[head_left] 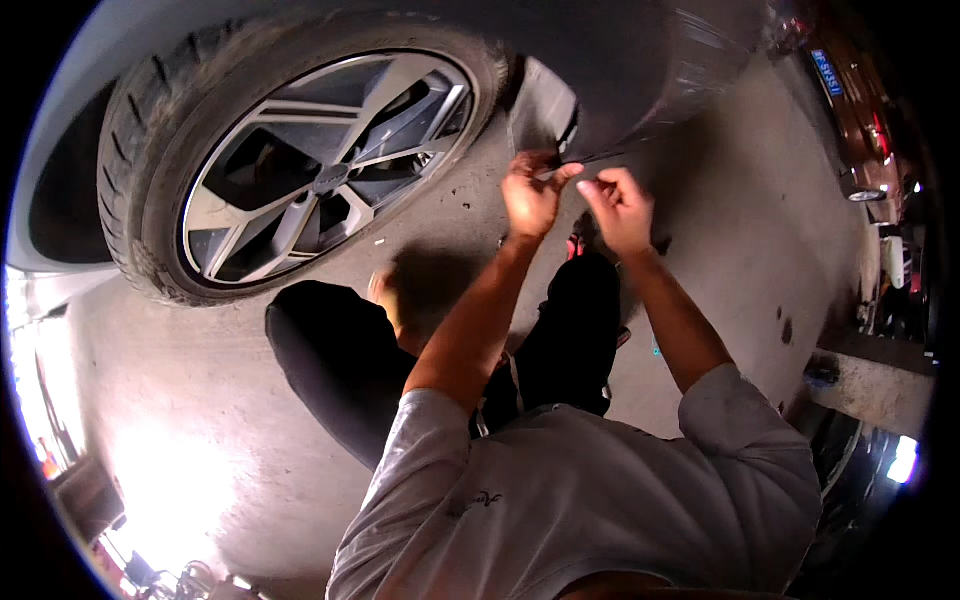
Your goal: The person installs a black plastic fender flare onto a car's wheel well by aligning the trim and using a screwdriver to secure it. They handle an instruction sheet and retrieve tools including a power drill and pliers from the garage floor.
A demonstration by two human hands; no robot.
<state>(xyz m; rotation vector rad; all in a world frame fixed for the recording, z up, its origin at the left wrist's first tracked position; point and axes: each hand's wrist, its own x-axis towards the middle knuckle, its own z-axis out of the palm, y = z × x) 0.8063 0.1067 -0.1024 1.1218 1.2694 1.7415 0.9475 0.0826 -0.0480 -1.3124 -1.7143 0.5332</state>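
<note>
Above my hands hangs the lower edge of a dark car body panel [625,75], behind the wheel [330,180]. My left hand [530,205] is up at the panel's lower corner, thumb and fingers pressed together; what they pinch is too small to make out. Just to its right, my right hand [622,212] has its fingers curled in to the thumb, a little below the panel edge. Anything between those fingertips is hidden. Shiny creases, like clear film, run over the panel's right part [700,60]. A pale flap [540,105] shows between tyre and panel.
The tyre [140,200] stands close on the left. My bent knees, in black trousers [335,365], are below my arms on the grey concrete floor [730,270]. A yellowish object [384,298] lies by my left knee. A brown car [850,110] stands far right, above a pale block [870,385].
</note>
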